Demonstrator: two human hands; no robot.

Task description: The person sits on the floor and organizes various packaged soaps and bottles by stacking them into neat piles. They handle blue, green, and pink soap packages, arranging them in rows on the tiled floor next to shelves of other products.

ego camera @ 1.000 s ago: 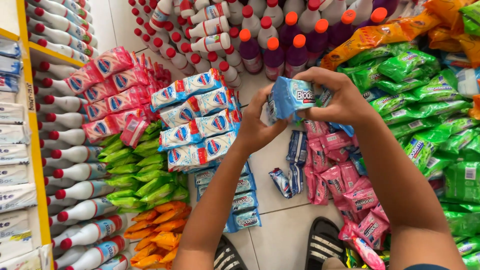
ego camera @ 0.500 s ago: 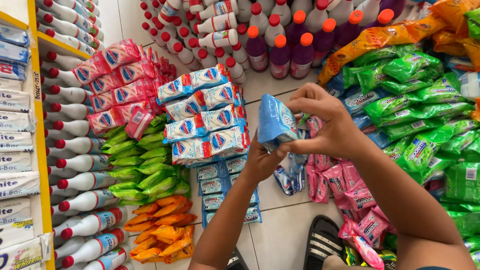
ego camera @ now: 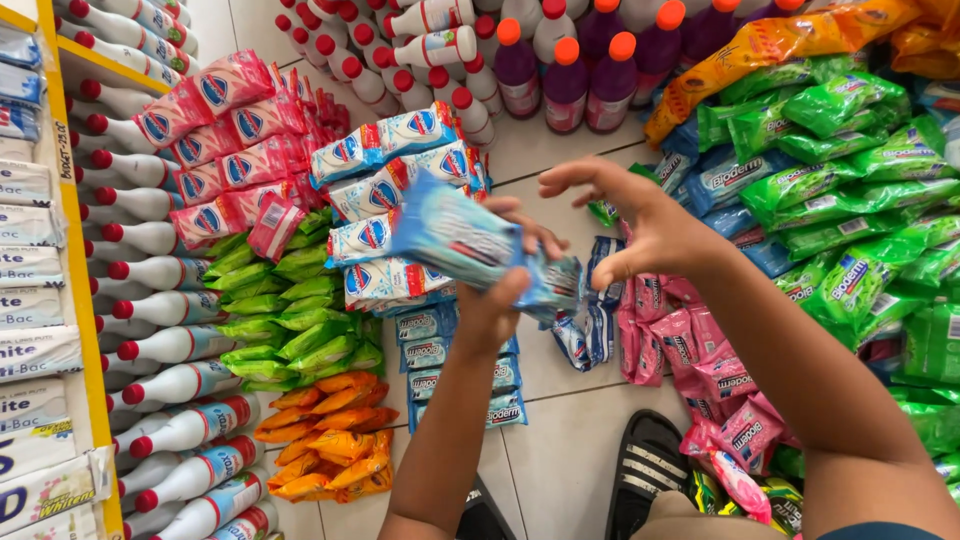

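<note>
A stack of blue soap packets (ego camera: 470,245) is grasped in the left hand (ego camera: 500,300), held level above the tiled floor (ego camera: 570,440). The stack is positioned just in front of the pile of blue-and-white packets (ego camera: 385,190). The right hand (ego camera: 640,225) is released, fingers spread, just beside the stack's right end. Pink packets (ego camera: 690,350) lie below the right hand.

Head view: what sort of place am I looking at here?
Probably a small shop or its stockroom. Goods lie sorted by kind on the tiled floor: white red-capped bottles, stacked soap packs, green sachets. The left hand holds blue packets; a yellow-edged shelf stands left.
</note>
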